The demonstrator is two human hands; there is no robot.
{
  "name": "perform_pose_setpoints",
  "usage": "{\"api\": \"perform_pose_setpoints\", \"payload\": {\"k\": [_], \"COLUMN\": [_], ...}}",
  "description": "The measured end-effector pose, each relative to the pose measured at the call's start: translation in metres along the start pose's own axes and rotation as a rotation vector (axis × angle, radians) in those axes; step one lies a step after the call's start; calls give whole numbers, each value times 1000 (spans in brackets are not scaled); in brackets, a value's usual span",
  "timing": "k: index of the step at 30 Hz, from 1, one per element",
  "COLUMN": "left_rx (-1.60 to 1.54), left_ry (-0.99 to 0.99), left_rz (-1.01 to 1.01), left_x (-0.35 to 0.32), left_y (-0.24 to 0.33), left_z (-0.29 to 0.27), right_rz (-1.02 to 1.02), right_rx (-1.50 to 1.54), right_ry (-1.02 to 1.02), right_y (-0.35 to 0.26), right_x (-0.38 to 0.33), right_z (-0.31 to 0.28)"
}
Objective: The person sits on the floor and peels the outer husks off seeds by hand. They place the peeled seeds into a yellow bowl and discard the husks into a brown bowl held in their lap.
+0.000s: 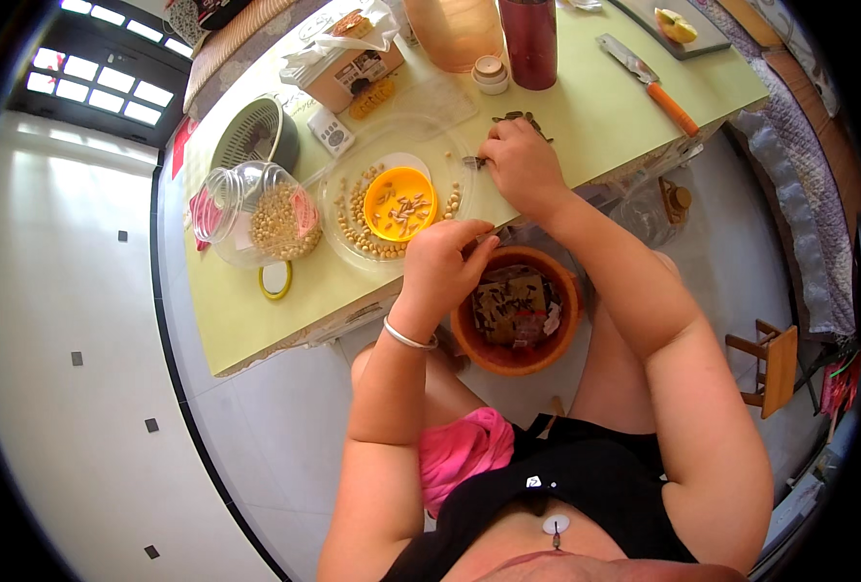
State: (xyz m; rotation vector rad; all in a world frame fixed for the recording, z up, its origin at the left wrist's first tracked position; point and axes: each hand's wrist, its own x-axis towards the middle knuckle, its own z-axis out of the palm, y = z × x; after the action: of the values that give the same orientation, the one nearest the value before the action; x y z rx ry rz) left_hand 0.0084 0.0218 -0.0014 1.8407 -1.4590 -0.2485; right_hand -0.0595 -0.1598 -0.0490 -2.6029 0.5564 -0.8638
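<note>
Currently, I see the left hand point(444, 260) near the yellow dish point(398, 175), right hand point(524, 167) farther right. Whether curled fingers grip anything, I can't tell.

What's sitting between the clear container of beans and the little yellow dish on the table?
In the head view, loose round tan beans lie between them, on the clear round tray that the yellow dish sits on.
</note>
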Motion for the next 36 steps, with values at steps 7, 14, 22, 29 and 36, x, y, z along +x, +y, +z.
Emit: {"api": "perform_pose_setpoints", "payload": {"k": [7, 14, 22, 29, 36], "left_rx": [-69, 157, 126, 174, 213], "left_ry": [273, 378, 458, 452, 433], "left_rz": [-81, 250, 99, 106, 102], "left_x": [1, 9, 7, 10, 9], "left_y": [-1, -2, -3, -1, 1], "left_z": [-2, 3, 8, 8, 9], "right_rz": [129, 354, 489, 543, 517], "right_rx": [334, 1153, 1200, 1255, 1193], "right_ry": [6, -320, -368, -225, -143], "right_y": [-20, -32, -36, -40, -50], "right_x": [-3, -24, -26, -33, -36], "right_z": [-32, -37, -36, -27, -20]}}
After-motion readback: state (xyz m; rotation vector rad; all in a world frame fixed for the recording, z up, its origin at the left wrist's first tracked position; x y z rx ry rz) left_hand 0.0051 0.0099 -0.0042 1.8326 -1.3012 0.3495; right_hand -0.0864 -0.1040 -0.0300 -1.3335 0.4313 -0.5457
